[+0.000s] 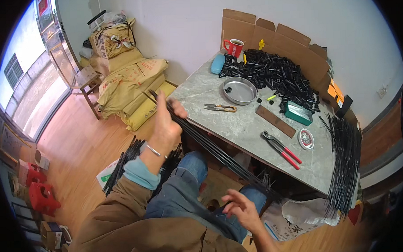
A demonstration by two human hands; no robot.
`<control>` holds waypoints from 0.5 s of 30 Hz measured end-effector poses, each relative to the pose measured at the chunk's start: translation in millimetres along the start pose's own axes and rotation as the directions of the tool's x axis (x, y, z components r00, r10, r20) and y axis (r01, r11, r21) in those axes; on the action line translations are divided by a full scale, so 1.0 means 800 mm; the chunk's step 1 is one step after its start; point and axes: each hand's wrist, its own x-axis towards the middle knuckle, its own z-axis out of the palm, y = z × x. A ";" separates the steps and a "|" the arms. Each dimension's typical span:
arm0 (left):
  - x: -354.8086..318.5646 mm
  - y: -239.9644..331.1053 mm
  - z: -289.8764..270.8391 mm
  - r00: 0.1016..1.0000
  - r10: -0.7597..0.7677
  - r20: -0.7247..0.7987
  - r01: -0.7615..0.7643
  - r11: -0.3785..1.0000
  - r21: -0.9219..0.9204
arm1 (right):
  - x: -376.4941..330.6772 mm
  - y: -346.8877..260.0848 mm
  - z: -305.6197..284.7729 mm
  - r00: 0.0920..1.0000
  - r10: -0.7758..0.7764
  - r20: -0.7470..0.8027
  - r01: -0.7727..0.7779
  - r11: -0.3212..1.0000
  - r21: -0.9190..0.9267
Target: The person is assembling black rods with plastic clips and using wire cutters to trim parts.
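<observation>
My left hand [167,125] is closed around the upper end of a bundle of long, thin black rods [213,149]. The bundle slants down to the right, past the table's near edge and over my lap; its lower end is blurred. My right hand [243,211] hovers over my right thigh with bent fingers apart and nothing visible in it, below the rods and not touching them. More thin black rods [344,161] lie along the table's right edge, their ends sticking out over it. Other dark rods [127,166] rest low at my left.
The grey table [200,92] bears a heap of short black parts [275,70], a round metal dish [240,91], thread snips [220,108], red-handled pincers [282,150], a green box [298,113] and a red mug [234,48]. A white sack [293,220] sits below. Yellow sacks [133,88] stand by the wall.
</observation>
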 end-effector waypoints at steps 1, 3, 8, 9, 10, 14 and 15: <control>-0.006 -0.016 -0.016 0.995 -0.099 -0.026 0.098 0.994 -0.040 | -0.007 -0.003 0.005 0.998 0.057 -0.027 -0.047 0.959 0.279; -0.022 -0.059 -0.048 0.978 -0.198 -0.061 0.195 0.979 -0.063 | -0.017 -0.008 -0.008 0.969 -0.106 -0.224 0.176 0.931 0.319; -0.130 -0.161 -0.097 0.651 -0.758 0.048 0.715 0.632 0.299 | -0.050 -0.032 -0.079 0.659 -0.186 -0.729 0.403 0.905 0.133; -0.142 -0.180 -0.122 0.469 -0.883 0.001 0.754 0.401 0.520 | -0.048 -0.043 -0.081 0.602 -0.160 -0.783 0.374 0.922 0.099; -0.171 -0.171 -0.087 0.460 -0.885 -0.071 0.678 0.299 0.672 | -0.043 -0.043 -0.081 0.591 -0.238 -0.771 0.316 0.947 -0.050; -0.188 -0.176 -0.019 0.561 -0.255 0.788 -0.656 0.443 0.611 | 0.006 -0.028 -0.051 0.755 -0.389 -0.527 0.088 0.858 -0.506; -0.186 -0.167 0.001 0.488 -0.215 0.846 -0.738 0.415 0.532 | 0.035 0.004 -0.050 0.672 -0.670 -0.316 0.278 0.624 -0.731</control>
